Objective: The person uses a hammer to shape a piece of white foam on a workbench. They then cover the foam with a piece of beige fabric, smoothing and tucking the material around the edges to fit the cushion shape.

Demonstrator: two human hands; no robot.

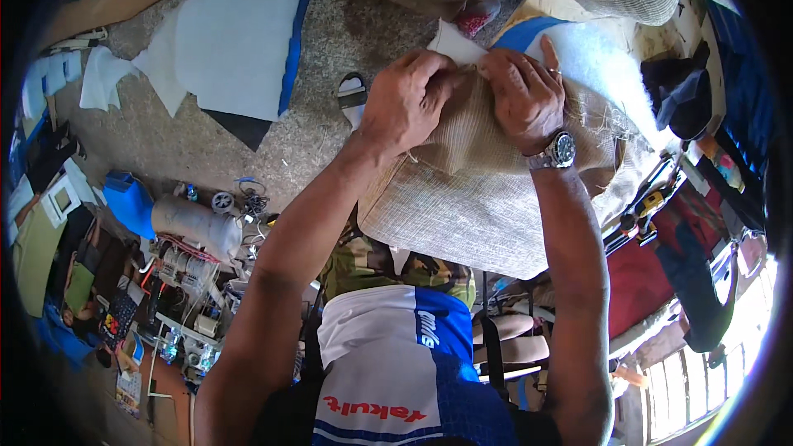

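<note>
Beige fabric [467, 136]: edge spans both grips; remainder extends below them, toward the wearer.
Left hand [406, 99]: pinched narrow on edge.
Right hand [524, 99]: clasping edge.
White piece [454, 43]: just beyond grips.

**Lit Hard From the Right**

Blows out at the barred opening [690, 386], glares on the white padding [601, 58]. Dims at lower left. Bends and fades to black toward the rim. Looks fairly sharp at centre.
</note>
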